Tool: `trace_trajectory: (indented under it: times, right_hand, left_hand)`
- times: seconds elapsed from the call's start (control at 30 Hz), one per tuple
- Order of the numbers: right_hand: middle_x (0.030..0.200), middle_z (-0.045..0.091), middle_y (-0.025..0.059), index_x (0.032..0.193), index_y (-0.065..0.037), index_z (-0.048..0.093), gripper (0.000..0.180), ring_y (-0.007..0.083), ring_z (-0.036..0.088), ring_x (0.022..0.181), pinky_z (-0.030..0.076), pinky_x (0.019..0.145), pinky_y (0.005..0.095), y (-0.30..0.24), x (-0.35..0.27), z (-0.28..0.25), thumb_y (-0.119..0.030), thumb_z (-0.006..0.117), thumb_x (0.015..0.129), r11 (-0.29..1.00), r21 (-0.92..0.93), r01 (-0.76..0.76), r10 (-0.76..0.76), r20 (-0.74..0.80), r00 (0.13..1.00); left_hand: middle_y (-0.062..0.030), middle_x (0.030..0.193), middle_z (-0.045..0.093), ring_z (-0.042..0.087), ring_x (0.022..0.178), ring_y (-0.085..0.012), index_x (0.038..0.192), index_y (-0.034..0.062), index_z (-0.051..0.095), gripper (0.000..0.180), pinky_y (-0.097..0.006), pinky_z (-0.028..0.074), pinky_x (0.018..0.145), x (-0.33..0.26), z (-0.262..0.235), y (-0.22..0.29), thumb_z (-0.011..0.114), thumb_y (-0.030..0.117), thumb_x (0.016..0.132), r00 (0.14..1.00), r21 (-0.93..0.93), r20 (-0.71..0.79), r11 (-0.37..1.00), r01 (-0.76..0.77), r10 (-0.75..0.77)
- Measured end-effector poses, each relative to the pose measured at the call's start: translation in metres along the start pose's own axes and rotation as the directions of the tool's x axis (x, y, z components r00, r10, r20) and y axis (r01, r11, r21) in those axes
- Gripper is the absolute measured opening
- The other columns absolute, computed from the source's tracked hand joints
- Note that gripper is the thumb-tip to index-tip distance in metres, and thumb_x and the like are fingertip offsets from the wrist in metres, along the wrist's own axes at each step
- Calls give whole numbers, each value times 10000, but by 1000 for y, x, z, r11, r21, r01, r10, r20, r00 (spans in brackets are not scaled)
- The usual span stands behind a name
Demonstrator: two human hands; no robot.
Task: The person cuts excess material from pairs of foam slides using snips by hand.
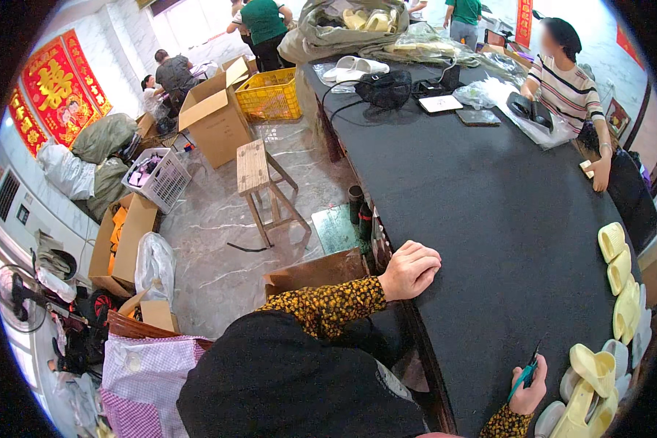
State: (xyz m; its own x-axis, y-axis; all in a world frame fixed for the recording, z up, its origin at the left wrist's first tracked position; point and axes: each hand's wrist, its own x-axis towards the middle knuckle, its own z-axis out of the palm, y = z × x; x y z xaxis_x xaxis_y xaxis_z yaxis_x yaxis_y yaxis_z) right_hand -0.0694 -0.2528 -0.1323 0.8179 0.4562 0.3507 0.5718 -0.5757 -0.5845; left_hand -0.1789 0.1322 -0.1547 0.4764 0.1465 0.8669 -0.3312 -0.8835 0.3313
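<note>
My left hand (412, 271) rests on the left edge of the dark table (489, 241), fingers curled into a loose fist with nothing showing in it. Low on the right, my right hand (527, 393) is closed around small scissors (523, 377) with teal handles; their dark, narrow tip points up and away from me. Just right of that hand lie pale yellow slippers (593, 369), some stacked over others. More yellow slippers (625, 310) run in a row along the table's right edge, with whitish ones beside them.
Across the table a person (568, 84) in a striped top handles a dark slipper (529, 109) over plastic wrapping. A black mesh item (383, 89), white slippers (355, 68) and a large sack (343, 29) occupy the far end. Left stand a wooden stool (253, 168), a yellow crate (269, 95) and cartons (215, 117).
</note>
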Motion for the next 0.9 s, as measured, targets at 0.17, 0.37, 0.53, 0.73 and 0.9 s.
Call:
trace_trajectory:
  times: [0.17, 0.37, 0.53, 0.73, 0.9]
  right_hand:
    - [808, 553, 94, 1211, 22, 488, 473, 129, 512, 669, 441, 625, 262, 3, -1, 0, -45, 670, 779, 998, 12, 56, -55, -6, 998]
    - [782, 556, 88, 1197, -10, 503, 460, 156, 542, 685, 454, 647, 282, -21, 2, -6, -31, 660, 766, 1000, 19, -24, 23, 30, 999]
    - [824, 574, 93, 1199, -10, 503, 470, 166, 550, 707, 461, 673, 283, -5, 1, -5, -21, 664, 757, 992, 38, -123, 119, 102, 988]
    - [952, 591, 114, 1215, -2, 494, 490, 178, 557, 759, 463, 714, 287, -4, -1, -6, -16, 667, 756, 998, 16, -62, 61, 91, 994]
    - [914, 586, 110, 1210, -5, 497, 484, 177, 557, 732, 466, 697, 282, -5, -1, -6, -20, 668, 758, 992, 23, -123, 120, 115, 986]
  left_hand:
    - [-66, 866, 624, 579, 759, -227, 822, 41, 583, 94, -330, 436, 716, 0, -3, 1, 629, 13, 745, 1000, 6, 10, 1000, 8, -8]
    - [-65, 861, 619, 574, 753, -228, 822, 40, 580, 96, -329, 435, 716, 0, -1, 2, 625, 9, 742, 1000, 7, 7, 1000, 1, -1]
    - [-66, 859, 615, 572, 749, -227, 822, 40, 579, 101, -328, 434, 713, 1, -2, 2, 624, 7, 738, 1000, 12, 10, 1000, 5, -5]
    - [-68, 861, 617, 573, 751, -227, 818, 36, 575, 102, -329, 433, 711, 0, -2, 3, 626, 7, 735, 1000, 2, 10, 1000, 5, -6]
    - [-70, 869, 624, 577, 751, -228, 822, 36, 576, 112, -330, 433, 702, -1, -1, 1, 627, 0, 729, 1000, 5, 15, 1000, 2, -2]
